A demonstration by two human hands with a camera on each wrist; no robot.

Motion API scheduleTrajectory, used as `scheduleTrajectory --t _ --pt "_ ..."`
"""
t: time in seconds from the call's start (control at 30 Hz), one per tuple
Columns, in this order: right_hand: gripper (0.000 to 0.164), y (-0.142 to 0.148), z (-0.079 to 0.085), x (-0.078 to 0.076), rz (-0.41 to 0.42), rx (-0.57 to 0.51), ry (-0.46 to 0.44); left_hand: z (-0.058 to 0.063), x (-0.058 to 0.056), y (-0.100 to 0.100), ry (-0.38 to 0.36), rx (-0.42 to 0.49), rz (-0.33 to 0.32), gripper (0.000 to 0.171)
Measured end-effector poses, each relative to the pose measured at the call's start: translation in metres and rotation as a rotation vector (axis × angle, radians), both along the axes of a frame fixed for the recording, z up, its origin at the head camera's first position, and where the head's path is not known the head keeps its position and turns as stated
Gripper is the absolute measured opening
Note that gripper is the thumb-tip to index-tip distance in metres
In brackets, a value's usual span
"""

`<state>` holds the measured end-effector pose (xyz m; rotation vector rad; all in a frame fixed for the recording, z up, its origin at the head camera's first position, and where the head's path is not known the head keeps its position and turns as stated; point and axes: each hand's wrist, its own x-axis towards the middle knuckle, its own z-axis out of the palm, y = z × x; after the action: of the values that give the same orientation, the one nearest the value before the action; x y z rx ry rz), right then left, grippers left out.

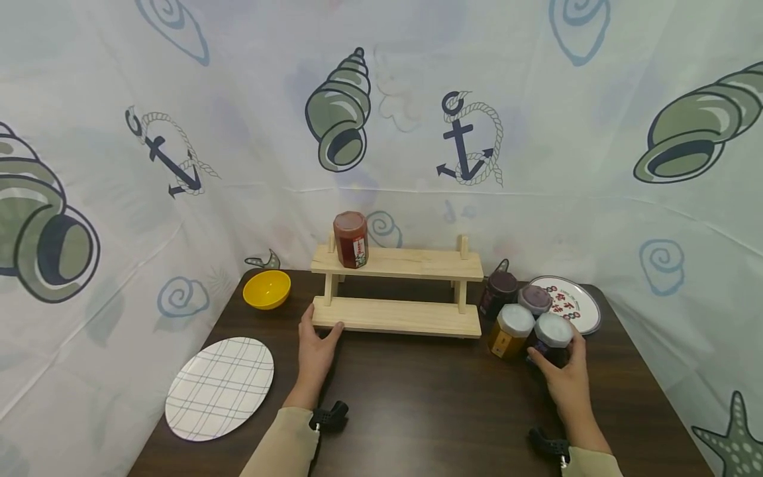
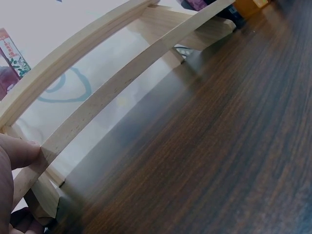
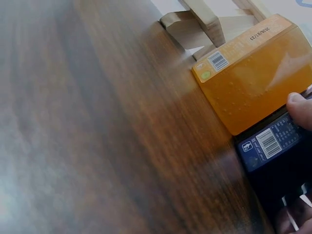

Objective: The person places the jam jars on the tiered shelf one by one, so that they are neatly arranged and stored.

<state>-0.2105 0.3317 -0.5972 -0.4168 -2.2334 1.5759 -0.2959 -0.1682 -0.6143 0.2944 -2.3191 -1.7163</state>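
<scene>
A two-tier wooden shelf (image 1: 396, 315) stands at the back of the table. My left hand (image 1: 317, 351) grips the left end of its lower board, thumb at the front edge; in the left wrist view the thumb (image 2: 19, 150) lies against the board. On the right, my right hand (image 1: 569, 381) holds a dark jar (image 1: 553, 334) with a white lid between thumb and fingers. An amber jar (image 1: 510, 331), also white-lidded, stands right beside it, and its yellow-orange side (image 3: 258, 78) shows large in the right wrist view. Behind them are two dark jars (image 1: 499, 291) with purplish lids.
A red jar (image 1: 350, 242) stands at the left of the upper board. To the left are a yellow bowl (image 1: 266, 289) and a white checked oval plate (image 1: 219, 389). A round white plate (image 1: 581, 308) with red print lies behind the jars. Patterned cloth (image 1: 405, 152) surrounds the table.
</scene>
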Motion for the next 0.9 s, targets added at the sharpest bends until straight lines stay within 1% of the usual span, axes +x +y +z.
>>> scheduleTrajectory --t 0.13,0.23,0.4,0.47,0.5,0.7,0.73,0.9 --pt "0.111 -0.001 -0.002 0.001 -0.053 0.024 0.042 0.000 0.000 0.000 -0.002 -0.002 0.003 0.092" --pt "0.113 0.000 -0.005 0.002 -0.095 0.022 0.120 0.001 0.000 0.000 -0.006 -0.004 0.003 0.092" --pt "0.110 0.001 -0.005 0.002 -0.159 0.012 0.234 0.001 0.000 0.001 -0.003 0.002 0.002 0.092" --pt "0.108 -0.001 -0.002 0.001 -0.176 0.022 0.271 0.001 0.001 -0.001 0.000 0.005 0.006 0.092" --pt "0.107 -0.004 0.002 0.002 -0.184 0.025 0.294 0.001 0.001 -0.001 0.002 0.006 0.009 0.092" --pt "0.105 -0.006 0.012 0.007 -0.242 0.062 0.421 0.001 0.002 0.002 -0.002 0.012 0.002 0.091" --pt "0.105 -0.004 0.010 0.007 -0.249 0.072 0.434 0.001 0.002 0.002 -0.003 0.016 0.000 0.091" --pt "0.105 -0.006 0.021 0.008 -0.257 0.098 0.495 0.003 0.003 0.002 0.009 0.009 0.009 0.091"
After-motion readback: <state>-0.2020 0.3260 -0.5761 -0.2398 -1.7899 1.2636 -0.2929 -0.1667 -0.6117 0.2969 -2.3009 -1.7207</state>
